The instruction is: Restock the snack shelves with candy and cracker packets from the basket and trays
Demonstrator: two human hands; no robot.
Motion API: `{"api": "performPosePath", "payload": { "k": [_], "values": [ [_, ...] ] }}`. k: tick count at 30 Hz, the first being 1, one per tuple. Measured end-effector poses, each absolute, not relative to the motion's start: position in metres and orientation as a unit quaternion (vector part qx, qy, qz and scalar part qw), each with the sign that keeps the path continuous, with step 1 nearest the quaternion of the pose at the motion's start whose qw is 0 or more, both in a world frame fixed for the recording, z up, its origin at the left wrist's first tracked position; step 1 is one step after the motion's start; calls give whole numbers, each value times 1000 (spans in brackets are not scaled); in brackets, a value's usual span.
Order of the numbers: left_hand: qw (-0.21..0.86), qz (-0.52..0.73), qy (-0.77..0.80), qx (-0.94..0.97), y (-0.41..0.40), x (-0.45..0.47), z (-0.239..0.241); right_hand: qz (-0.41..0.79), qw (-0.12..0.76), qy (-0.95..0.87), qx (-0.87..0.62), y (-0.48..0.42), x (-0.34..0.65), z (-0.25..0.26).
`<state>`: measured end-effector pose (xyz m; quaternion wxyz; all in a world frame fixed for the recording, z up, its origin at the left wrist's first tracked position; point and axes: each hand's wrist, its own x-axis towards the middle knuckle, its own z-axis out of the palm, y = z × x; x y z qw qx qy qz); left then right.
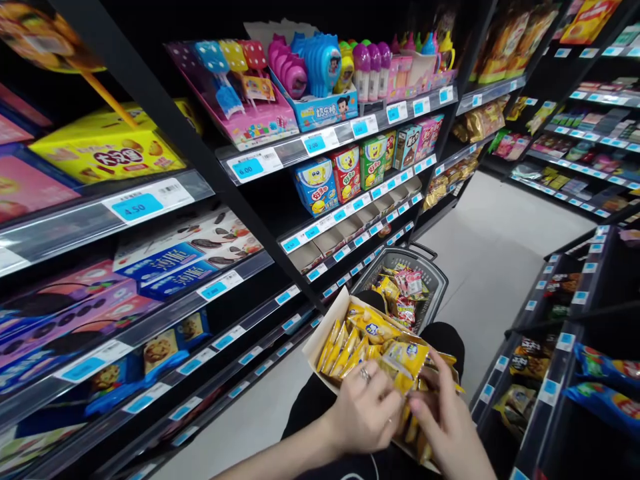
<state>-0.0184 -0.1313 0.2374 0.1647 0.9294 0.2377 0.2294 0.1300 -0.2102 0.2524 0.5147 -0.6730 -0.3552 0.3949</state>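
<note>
A cardboard box (327, 327) full of yellow snack packets (373, 330) rests on my lap. My left hand (363, 410), with rings on two fingers, curls over the near packets and pinches one yellow packet (407, 360). Beside it my right hand (447, 420) has its fingers bent down among the packets at the box's right side; what they grip is hidden. Beyond the box a dark shopping basket (430, 267) stands on the floor with several mixed snack packets in it.
Black shelves (260, 160) of sweets and boxed snacks with blue price tags run along the left. More shelving (560, 320) with bagged snacks stands close on the right. A pale floor aisle (490, 253) runs ahead between them.
</note>
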Motion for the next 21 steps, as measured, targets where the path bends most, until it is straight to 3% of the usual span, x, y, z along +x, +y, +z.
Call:
{"api": "performPosePath", "payload": {
  "k": [4,7,11,15,17,21],
  "values": [
    [145,212,160,953,-143,-19,232,366,564,-321,-667,-206,115,251],
    [192,241,231,923,-146,-21,241,387,600,-277,-643,-207,124,252],
    [405,314,378,771,-128,-21,264,427,621,-221,-619,-216,139,253],
    [724,267,308,556,-105,-16,272,372,595,-305,-643,-221,153,249],
    [766,244,295,517,-100,-16,272,374,568,-344,-648,-221,159,249],
    [738,228,333,541,-101,-15,274,395,566,-317,-650,-220,160,254]
  ]
}}
